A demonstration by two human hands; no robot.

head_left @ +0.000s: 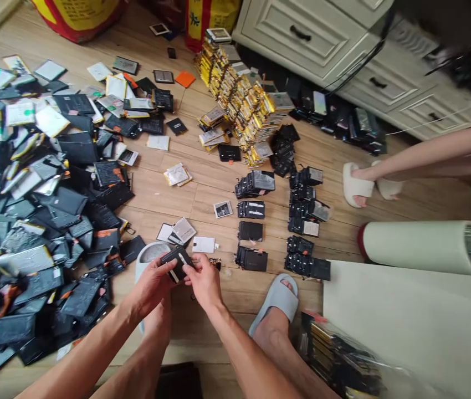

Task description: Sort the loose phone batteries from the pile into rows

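Observation:
Both my hands meet low in the middle of the view, over a wooden floor. My left hand and my right hand each grip an end of one small black phone battery, fingers closed round it. Just beyond the battery lie a few loose batteries and a white card. To the right stand neat small stacks of black batteries, arranged in two columns. My feet in grey slippers rest below my hands.
A big loose heap of dark batteries covers the floor on the left. A tall yellow-edged row of stacked batteries runs toward the back. Another person's leg and white slippers sit at right, by a rolled pale mat and cream drawers.

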